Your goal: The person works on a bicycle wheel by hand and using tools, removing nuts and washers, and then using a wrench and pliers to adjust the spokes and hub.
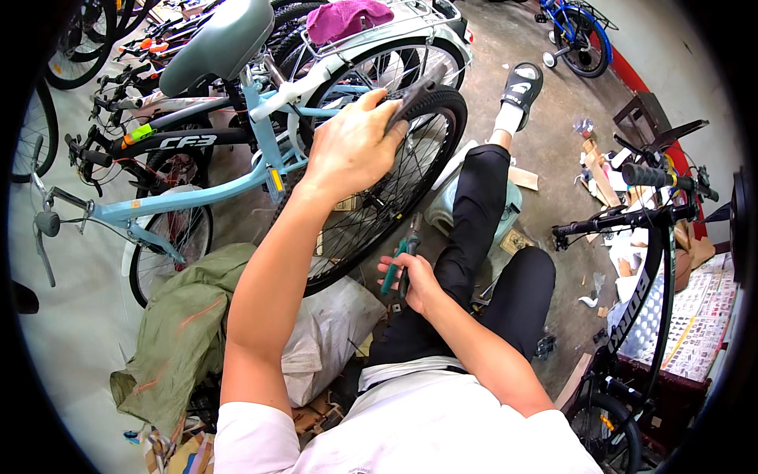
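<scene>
Over the bicycle wheel [439, 170], left hand [353, 148] clamps dark strip [417, 93], right hand [415, 278] grips teal-handled pliers [408, 251]; likely wheel work, next move wanting steadiness.

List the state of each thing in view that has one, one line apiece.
Left hand: bent around the dark strip
Dark strip: gripped, at the wheel's top
Wheel: upright, tyre on
Right hand: curled around the pliers
Pliers: held; jaw opening too small to tell
Pink cloth: bunched
Light-blue bike: upright
Green sheet: crumpled
White sack: creased
Slipper: worn
</scene>
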A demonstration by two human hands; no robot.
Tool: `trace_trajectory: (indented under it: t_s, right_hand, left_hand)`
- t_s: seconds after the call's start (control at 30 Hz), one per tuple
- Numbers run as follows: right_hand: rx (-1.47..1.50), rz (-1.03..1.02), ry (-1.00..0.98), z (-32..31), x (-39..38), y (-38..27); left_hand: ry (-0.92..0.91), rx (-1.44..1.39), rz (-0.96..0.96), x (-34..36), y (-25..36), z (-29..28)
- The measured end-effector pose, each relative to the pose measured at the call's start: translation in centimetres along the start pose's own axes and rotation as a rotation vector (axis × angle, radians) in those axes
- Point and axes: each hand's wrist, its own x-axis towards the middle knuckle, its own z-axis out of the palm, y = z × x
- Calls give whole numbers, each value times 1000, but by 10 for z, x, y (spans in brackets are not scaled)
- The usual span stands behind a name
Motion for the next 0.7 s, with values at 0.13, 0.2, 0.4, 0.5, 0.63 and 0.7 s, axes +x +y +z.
trace_trajectory:
  t_s: [0.13, 0.2, 0.4, 0.5, 0.63, 0.7]
  right_hand:
    - [-118, 83, 26, 0, 31, 38]
    - [-145, 73, 93, 3, 39, 55]
    - [-286, -99, 250, 20, 59, 68]
    - [-372, -131, 275, 33, 66, 61]
    - [-437, -282, 305, 48, 67, 60]
    - [-479, -244, 310, 44, 72, 62]
  left_hand:
    - [-3, 65, 16, -2, 6, 2]
    - [-28, 76, -1, -1, 11, 0]
    - [-23, 56, -19, 0, 16, 2]
    - [19, 38, 7, 0, 17, 7]
    - [-49, 35, -66, 1, 26, 5]
    - [-2, 43, -41, 2, 23, 10]
